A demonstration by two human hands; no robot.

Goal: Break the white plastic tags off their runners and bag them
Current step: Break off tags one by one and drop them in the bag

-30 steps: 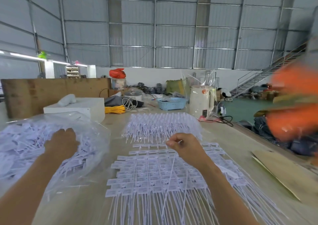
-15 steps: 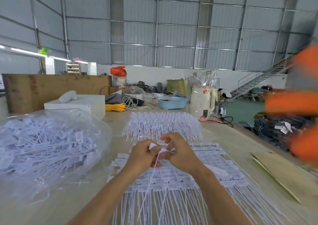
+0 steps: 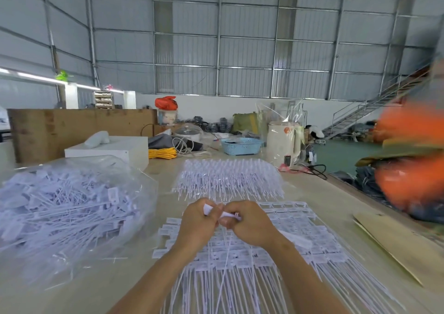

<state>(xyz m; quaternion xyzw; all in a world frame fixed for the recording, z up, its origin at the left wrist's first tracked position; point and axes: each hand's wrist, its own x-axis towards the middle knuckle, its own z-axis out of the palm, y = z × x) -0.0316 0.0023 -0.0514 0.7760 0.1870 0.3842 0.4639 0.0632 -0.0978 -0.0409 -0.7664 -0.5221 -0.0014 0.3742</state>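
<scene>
My left hand [image 3: 197, 222] and my right hand [image 3: 249, 222] meet in the middle of the table, both pinching a strip of white plastic tags [image 3: 222, 214] whose thin tails hang down between my wrists. Beneath them lies a flat spread of tags on their runners [image 3: 300, 248]. A second stack of runner sheets [image 3: 228, 178] sits farther back. At the left, a clear plastic bag [image 3: 72, 208] bulges with loose white tags.
A white box [image 3: 113, 151] stands behind the bag. Yellow cable [image 3: 162, 153], a blue basket [image 3: 241, 146] and a white kettle [image 3: 283, 143] line the back of the table. Cardboard [image 3: 398, 244] lies at the right edge. A blurred orange shape [image 3: 413, 167] moves at far right.
My left hand left the bag of loose tags and came to the middle to join my right hand. Both now pinch a tag strip, lifted slightly off the spread.
</scene>
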